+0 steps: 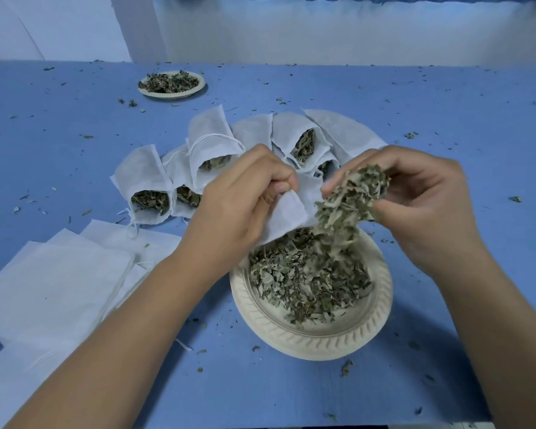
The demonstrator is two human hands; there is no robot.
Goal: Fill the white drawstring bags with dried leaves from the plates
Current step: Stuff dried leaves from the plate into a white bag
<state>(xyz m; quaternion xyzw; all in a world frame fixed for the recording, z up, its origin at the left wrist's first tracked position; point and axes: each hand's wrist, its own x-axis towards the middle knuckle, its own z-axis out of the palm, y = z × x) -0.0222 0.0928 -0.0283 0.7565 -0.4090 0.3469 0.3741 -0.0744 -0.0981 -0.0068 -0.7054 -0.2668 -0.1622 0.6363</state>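
- The left hand (242,193) is gripping one white drawstring bag (291,212) by its mouth, fingers curled round the cloth, and is holding it above the far rim of the near plate.
- The right hand (415,193) is pinching one clump of dried leaves (353,193) between thumb and curled fingers, just beside the bag's mouth; loose bits are hanging down from it over the plate.
- Two plates are sitting on the blue desk (446,103): the near plate (310,339), close to the near edge at the middle, is carrying a heap of leaves, and the far plate (171,95), towards the far edge and left of the middle, is carrying a smaller heap.
- A cluster of bags (211,140) is lying between the two plates; five of them are showing leaves at their mouths, and two more at the back are lying with no leaves showing.
- A pile of flat bags (53,289) is lying by the near-left corner; at least three are overlapping, and the exact count cannot be told.
- Many leaf crumbs (347,366) are lying scattered all over the desk.
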